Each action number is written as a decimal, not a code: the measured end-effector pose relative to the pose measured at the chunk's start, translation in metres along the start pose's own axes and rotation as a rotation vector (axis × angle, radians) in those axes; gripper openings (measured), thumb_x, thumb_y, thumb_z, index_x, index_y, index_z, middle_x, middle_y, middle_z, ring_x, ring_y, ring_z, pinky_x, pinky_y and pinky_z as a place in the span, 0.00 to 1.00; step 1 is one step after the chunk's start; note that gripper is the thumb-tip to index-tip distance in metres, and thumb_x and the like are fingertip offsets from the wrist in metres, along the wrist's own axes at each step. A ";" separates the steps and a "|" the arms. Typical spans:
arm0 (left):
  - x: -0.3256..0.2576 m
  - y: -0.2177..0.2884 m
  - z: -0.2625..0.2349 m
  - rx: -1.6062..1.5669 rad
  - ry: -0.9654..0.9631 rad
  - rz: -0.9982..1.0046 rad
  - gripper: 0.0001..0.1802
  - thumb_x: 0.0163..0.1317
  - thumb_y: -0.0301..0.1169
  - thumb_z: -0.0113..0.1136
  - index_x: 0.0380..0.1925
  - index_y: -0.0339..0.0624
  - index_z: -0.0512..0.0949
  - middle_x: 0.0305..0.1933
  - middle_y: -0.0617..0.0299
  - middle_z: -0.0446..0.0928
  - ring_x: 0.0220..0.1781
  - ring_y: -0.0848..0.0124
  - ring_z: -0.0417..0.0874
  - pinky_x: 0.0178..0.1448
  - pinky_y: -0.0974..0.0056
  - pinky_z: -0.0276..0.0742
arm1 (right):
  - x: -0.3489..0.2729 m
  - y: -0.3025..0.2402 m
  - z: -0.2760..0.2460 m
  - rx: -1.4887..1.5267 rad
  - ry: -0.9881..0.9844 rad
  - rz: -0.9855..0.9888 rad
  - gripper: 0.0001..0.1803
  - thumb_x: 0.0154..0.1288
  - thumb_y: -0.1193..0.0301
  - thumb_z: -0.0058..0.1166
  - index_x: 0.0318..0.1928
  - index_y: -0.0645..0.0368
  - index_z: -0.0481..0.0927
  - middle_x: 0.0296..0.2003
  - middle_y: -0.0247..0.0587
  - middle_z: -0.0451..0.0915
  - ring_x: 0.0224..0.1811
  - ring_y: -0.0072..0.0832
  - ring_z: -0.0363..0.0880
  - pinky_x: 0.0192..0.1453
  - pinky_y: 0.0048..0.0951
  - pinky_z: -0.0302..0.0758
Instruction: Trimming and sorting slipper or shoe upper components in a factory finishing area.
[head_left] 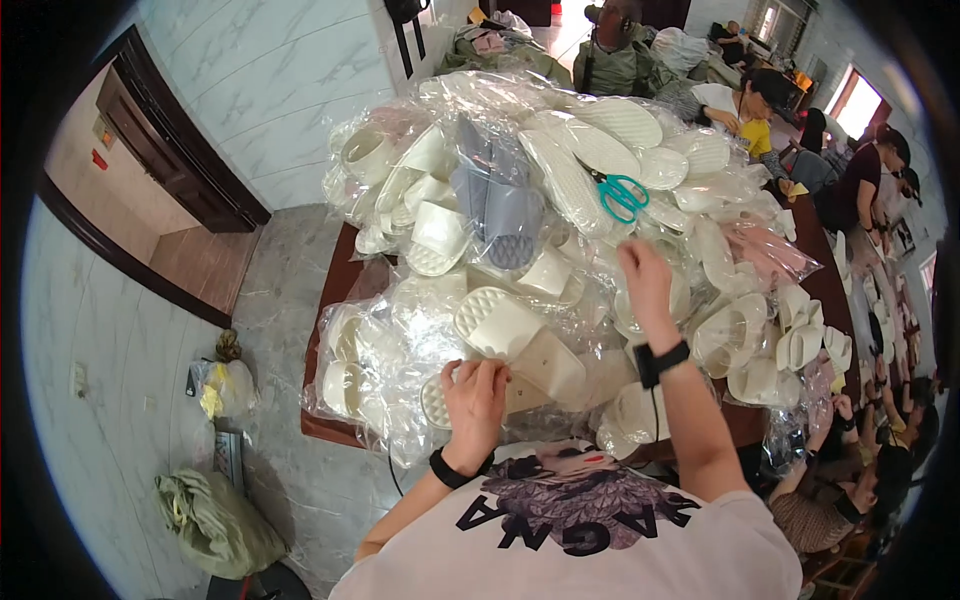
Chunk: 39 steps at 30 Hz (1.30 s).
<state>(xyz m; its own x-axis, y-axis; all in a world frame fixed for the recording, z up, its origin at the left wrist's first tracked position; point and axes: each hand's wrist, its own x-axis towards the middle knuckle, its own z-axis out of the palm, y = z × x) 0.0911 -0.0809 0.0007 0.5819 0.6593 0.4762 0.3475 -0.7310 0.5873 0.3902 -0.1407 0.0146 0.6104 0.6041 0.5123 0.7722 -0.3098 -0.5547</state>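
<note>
Left hand (475,400): fingers bent at the near end of a cream, quilted-sole moulded slipper (505,325) lying at its one o'clock — grip cannot be told. Right hand (645,275): raised, fingers curled, contents not determinable; the slipper lies at its eight o'clock. Teal-handled scissors (624,198) at the right hand's twelve; grey-blue plastic-wrapped slippers (495,195) at its ten — all atop a red-brown table (330,430).

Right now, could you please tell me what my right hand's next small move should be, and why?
I'd probably bring the right hand toward the cream slipper: the left hand is beside it, while the right is farther off, near the teal-handled scissors.
</note>
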 end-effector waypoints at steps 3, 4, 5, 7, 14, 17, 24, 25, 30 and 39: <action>0.006 0.002 -0.001 -0.083 -0.073 -0.037 0.02 0.59 0.26 0.60 0.32 0.41 0.78 0.29 0.63 0.78 0.38 0.63 0.77 0.55 0.56 0.64 | 0.055 0.003 0.004 -0.274 0.201 -0.337 0.13 0.62 0.76 0.50 0.48 0.61 0.75 0.43 0.50 0.76 0.46 0.46 0.73 0.46 0.40 0.72; 0.007 0.002 0.000 -0.076 -0.072 -0.042 0.02 0.59 0.26 0.60 0.32 0.41 0.78 0.29 0.63 0.78 0.38 0.63 0.77 0.55 0.56 0.64 | 0.067 0.011 0.011 -0.266 0.198 -0.338 0.13 0.62 0.76 0.50 0.48 0.61 0.75 0.43 0.50 0.76 0.46 0.46 0.73 0.46 0.40 0.72; 0.008 0.001 0.001 -0.060 -0.067 -0.009 0.02 0.59 0.26 0.60 0.32 0.41 0.78 0.29 0.62 0.78 0.38 0.61 0.76 0.53 0.55 0.65 | 0.075 0.020 0.018 -0.360 0.150 -0.343 0.15 0.61 0.77 0.49 0.50 0.60 0.74 0.44 0.49 0.75 0.48 0.46 0.73 0.47 0.41 0.72; 0.008 -0.001 0.002 -0.036 -0.068 0.007 0.02 0.59 0.27 0.59 0.32 0.41 0.78 0.30 0.60 0.78 0.38 0.60 0.76 0.51 0.55 0.65 | 0.086 0.033 0.027 -0.443 0.084 -0.348 0.18 0.61 0.77 0.48 0.52 0.58 0.73 0.46 0.49 0.75 0.49 0.46 0.72 0.49 0.43 0.71; 0.005 -0.003 -0.003 -0.125 -0.143 -0.003 0.05 0.60 0.28 0.59 0.33 0.38 0.78 0.31 0.56 0.77 0.39 0.58 0.75 0.47 0.58 0.67 | 0.097 0.037 0.022 -0.642 -0.111 -0.444 0.28 0.56 0.74 0.58 0.59 0.55 0.69 0.42 0.47 0.77 0.49 0.41 0.75 0.51 0.40 0.71; 0.001 -0.001 0.000 -0.147 -0.185 -0.038 0.05 0.61 0.28 0.59 0.33 0.38 0.79 0.30 0.58 0.77 0.39 0.59 0.76 0.47 0.59 0.67 | 0.088 0.031 0.011 -0.492 -0.086 -0.418 0.30 0.57 0.73 0.58 0.62 0.53 0.68 0.42 0.47 0.77 0.47 0.41 0.76 0.50 0.38 0.73; -0.010 -0.007 0.002 -0.287 -0.152 -0.210 0.04 0.62 0.27 0.60 0.35 0.38 0.81 0.29 0.58 0.78 0.34 0.65 0.79 0.40 0.64 0.72 | -0.017 -0.035 -0.037 -0.006 -0.259 -0.140 0.35 0.54 0.71 0.60 0.65 0.46 0.65 0.43 0.46 0.79 0.41 0.47 0.79 0.41 0.41 0.76; -0.009 -0.006 0.001 -0.281 -0.139 -0.188 0.04 0.63 0.27 0.60 0.35 0.38 0.81 0.28 0.58 0.78 0.33 0.67 0.79 0.39 0.65 0.72 | -0.041 -0.035 -0.038 -0.019 -0.232 -0.246 0.36 0.54 0.71 0.60 0.64 0.46 0.65 0.43 0.46 0.79 0.41 0.47 0.79 0.42 0.41 0.76; -0.010 -0.007 0.003 -0.283 -0.115 -0.207 0.05 0.64 0.26 0.60 0.35 0.36 0.80 0.28 0.58 0.78 0.32 0.69 0.80 0.39 0.67 0.72 | -0.114 -0.056 -0.058 -0.125 -0.600 -0.172 0.37 0.49 0.70 0.63 0.63 0.50 0.67 0.43 0.44 0.76 0.46 0.43 0.76 0.52 0.38 0.72; -0.012 0.000 0.003 -0.316 -0.104 -0.253 0.04 0.65 0.25 0.59 0.36 0.34 0.79 0.29 0.58 0.78 0.32 0.71 0.81 0.38 0.68 0.73 | -0.132 -0.079 -0.052 -0.178 -0.421 -0.463 0.32 0.49 0.67 0.65 0.58 0.57 0.72 0.43 0.46 0.73 0.48 0.41 0.73 0.52 0.38 0.68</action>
<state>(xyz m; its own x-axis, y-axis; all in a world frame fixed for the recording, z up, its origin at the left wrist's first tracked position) 0.0862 -0.0895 -0.0069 0.5838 0.7781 0.2318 0.2562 -0.4474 0.8569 0.2580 -0.2339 0.0247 0.1136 0.9294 0.3510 0.9784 -0.0433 -0.2021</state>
